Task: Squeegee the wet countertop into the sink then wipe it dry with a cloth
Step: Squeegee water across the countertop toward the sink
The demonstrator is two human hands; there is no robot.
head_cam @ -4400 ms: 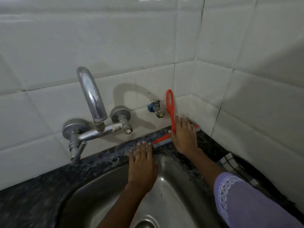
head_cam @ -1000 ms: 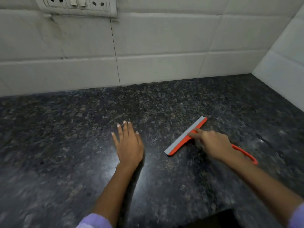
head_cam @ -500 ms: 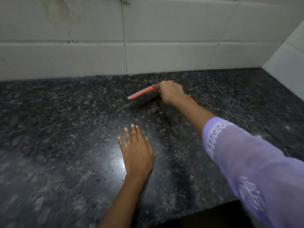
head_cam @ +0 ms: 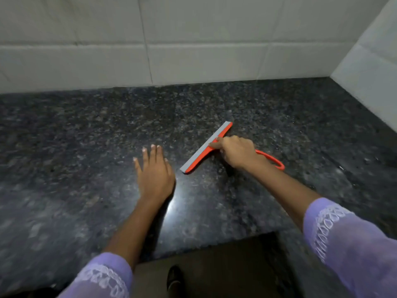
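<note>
Squeegee (head_cam: 206,147): red-orange frame, grey blade, lying right of frame centre on the table (head_cam: 86,136). Blade edge down on the dark speckled stone, running diagonally from lower left to upper right. Looped handle end (head_cam: 271,159) projects to the right, past the wrist.

Right hand (head_cam: 237,150): grip closed round the squeegee handle just behind the blade, index finger extended along the frame.

Left hand (head_cam: 155,171): flat on the table, palm down, fingers straight and slightly spread, just left of the blade's lower end, not touching it.

Both forearms enter from the bottom of frame in lilac sleeves (head_cam: 352,239) with white lace trim.

White tiled wall (head_cam: 193,39) across the top, turning a corner at upper right. Bright glare on the stone beside the left wrist.
</note>
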